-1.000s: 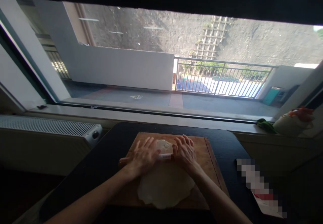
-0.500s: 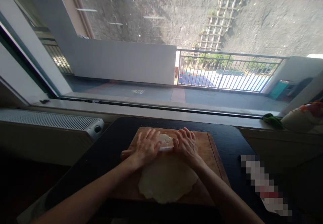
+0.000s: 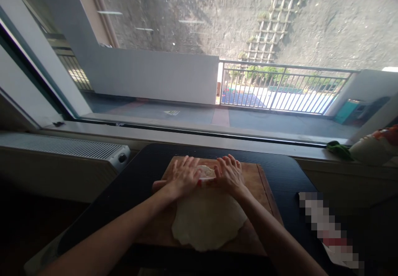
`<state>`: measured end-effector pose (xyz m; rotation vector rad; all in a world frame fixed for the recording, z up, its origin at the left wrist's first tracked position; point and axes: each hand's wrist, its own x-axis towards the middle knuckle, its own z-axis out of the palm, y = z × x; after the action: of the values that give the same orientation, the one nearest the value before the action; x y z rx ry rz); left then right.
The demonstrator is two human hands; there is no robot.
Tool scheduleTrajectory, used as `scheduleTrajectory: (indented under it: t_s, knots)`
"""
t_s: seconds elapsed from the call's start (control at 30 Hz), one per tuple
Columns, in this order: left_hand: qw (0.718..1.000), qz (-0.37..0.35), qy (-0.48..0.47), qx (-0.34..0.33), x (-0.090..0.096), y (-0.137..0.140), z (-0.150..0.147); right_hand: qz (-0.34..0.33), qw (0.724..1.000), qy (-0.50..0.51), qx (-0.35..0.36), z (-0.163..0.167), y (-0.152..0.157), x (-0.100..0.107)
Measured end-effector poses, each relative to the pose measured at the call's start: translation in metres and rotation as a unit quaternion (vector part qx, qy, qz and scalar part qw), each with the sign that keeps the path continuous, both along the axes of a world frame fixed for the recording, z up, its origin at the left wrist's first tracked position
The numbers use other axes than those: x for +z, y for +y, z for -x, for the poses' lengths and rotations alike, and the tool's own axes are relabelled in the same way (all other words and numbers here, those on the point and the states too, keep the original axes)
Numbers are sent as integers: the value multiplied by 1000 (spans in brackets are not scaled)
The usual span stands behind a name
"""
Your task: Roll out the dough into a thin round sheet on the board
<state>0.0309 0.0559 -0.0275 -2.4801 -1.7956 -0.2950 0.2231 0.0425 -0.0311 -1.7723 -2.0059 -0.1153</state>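
Note:
A wide, thin sheet of pale dough (image 3: 208, 222) lies on a wooden board (image 3: 253, 176), its near edge uneven. Across its far part runs a rolling pin (image 3: 207, 179), mostly covered by my hands, with a wooden handle sticking out on the left. My left hand (image 3: 185, 174) rests flat over the pin's left part, fingers stretched forward and spread. Over the right part my right hand (image 3: 230, 173) lies the same way, palm down. Between the hands, a bit of the dough's far edge shows beyond the pin.
The board lies on a black table (image 3: 280, 184) against a window sill (image 3: 248, 145). A blurred-out pale packet-like item (image 3: 326, 230) is at the table's right edge. Left of the table stands a radiator (image 3: 77, 151). A green cloth-like thing (image 3: 338, 149) lies on the sill.
Both hands and the rolling pin have moved slightly forward, away from me, over the dough. The whole view has shifted a little to the left.

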Motion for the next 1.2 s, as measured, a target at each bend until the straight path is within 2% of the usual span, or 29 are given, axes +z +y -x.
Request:
scheduleTrajectory:
  t_s: [0.07, 0.13, 0.3, 0.37, 0.53, 0.6, 0.67, 0.8, 0.87, 1.07, 1.13, 1.2]
  knots:
    - [999, 22, -7, 34, 5, 18, -5, 30, 999, 9, -20, 2, 22, 6]
    - [999, 33, -13, 40, 7, 22, -6, 48, 998, 13, -28, 2, 27, 8]
    - [998, 10, -2, -58, -4, -19, 2, -9, 1000, -10, 18, -1, -18, -9]
    - [998, -4, -1, -68, -6, -20, 3, -20, 999, -14, 20, -2, -22, -11]
    - [1000, 15, -7, 23, 0, 29, -8, 65, 997, 11, -31, 3, 31, 6]
    - [999, 7, -5, 38, 3, 37, -10, 79, 996, 12, -40, 4, 41, 10]
    - [1000, -2, -3, 20, 1, 25, -8, 66, 997, 4, -25, 3, 29, 8]
    - [998, -9, -3, -68, -8, -18, 1, 10, 999, -21, 36, -4, -17, -7]
    - [996, -22, -7, -81, -8, -20, 1, 3, 999, -25, 43, -5, -21, -8]
    - [999, -25, -19, 40, 3, 40, -14, 93, 995, 0, -34, 2, 44, 12]
    - [999, -17, -16, 45, 3, 41, -14, 100, 994, 6, -40, 2, 46, 13]
    - [1000, -8, -11, 19, -2, 25, -10, 88, 996, 2, -19, 0, 29, 7]
